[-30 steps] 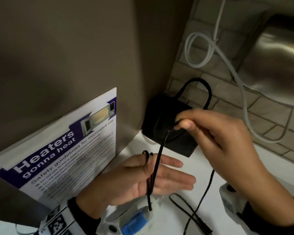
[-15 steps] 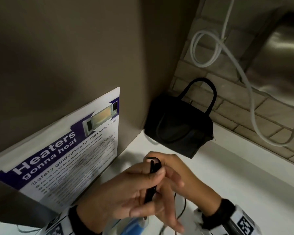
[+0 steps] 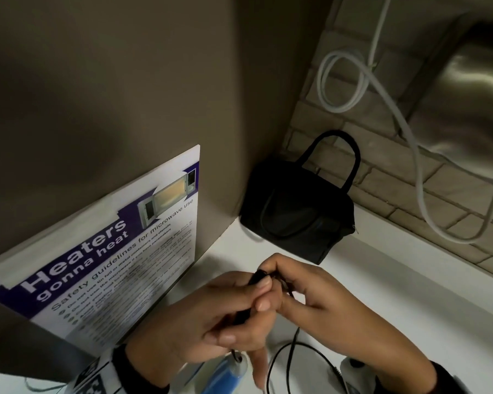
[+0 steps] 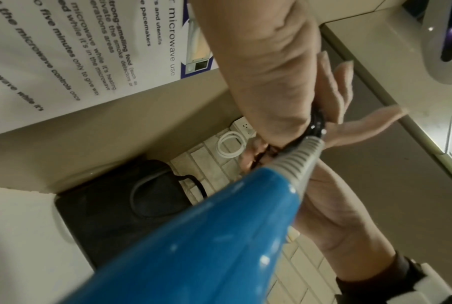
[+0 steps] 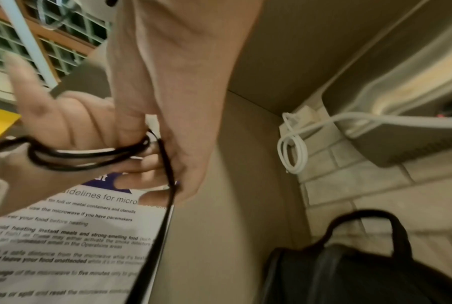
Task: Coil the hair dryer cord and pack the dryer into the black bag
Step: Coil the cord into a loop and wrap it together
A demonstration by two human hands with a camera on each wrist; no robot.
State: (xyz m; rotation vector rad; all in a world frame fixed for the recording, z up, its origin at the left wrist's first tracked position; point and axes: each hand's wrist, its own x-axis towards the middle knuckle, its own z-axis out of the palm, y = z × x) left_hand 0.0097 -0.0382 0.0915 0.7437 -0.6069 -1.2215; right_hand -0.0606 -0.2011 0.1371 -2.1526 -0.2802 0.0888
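Note:
The black bag [image 3: 296, 217] stands upright in the counter's back corner, handle up; it also shows as the bag [image 5: 349, 267] and the bag [image 4: 121, 205]. My left hand [image 3: 251, 297] grips a bundle of black cord loops [image 3: 258, 277] above the blue hair dryer [image 3: 225, 376], whose handle [image 4: 193, 236] hangs below the wrist. My right hand [image 3: 279, 285] meets the left and pinches the cord strand [image 5: 165, 205] beside the loops [image 5: 89, 156]. Loose cord [image 3: 282, 356] trails onto the white counter. The dryer's body is mostly hidden.
A microwave safety poster [image 3: 111, 251] leans on the brown panel at left. A white cable [image 3: 342, 81] loops on the brick wall, beside a steel appliance [image 3: 467, 109]. White counter [image 3: 410, 308] lies bare to the right of the hands.
My right hand came down from in front of the bag to meet the left hand, bringing the cord with it. The left fingers have curled round the loops.

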